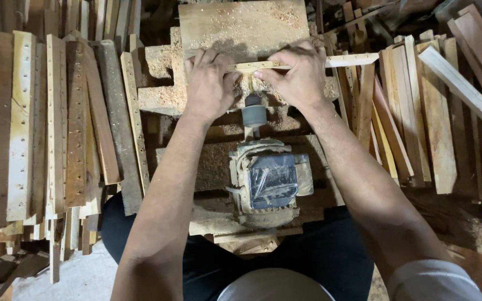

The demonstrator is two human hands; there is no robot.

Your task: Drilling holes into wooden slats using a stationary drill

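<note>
Both hands, left hand [208, 83] and right hand [298, 75], are gripping a thin pale wooden strip [341, 60] just beyond the dusty motor [268, 181]; drilled slats [20, 125] are crowding its left.

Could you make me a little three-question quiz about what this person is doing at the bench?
1. True or false: both hands press one thin wooden strip.
2. What points up at the strip from below? A) the drill chuck on a motor B) a hammer C) a saw blade
3. On which side of the person lie the long drilled slats?

Key: 1 true: left hand and right hand both hold it. 2 A. 3 the left.
</note>
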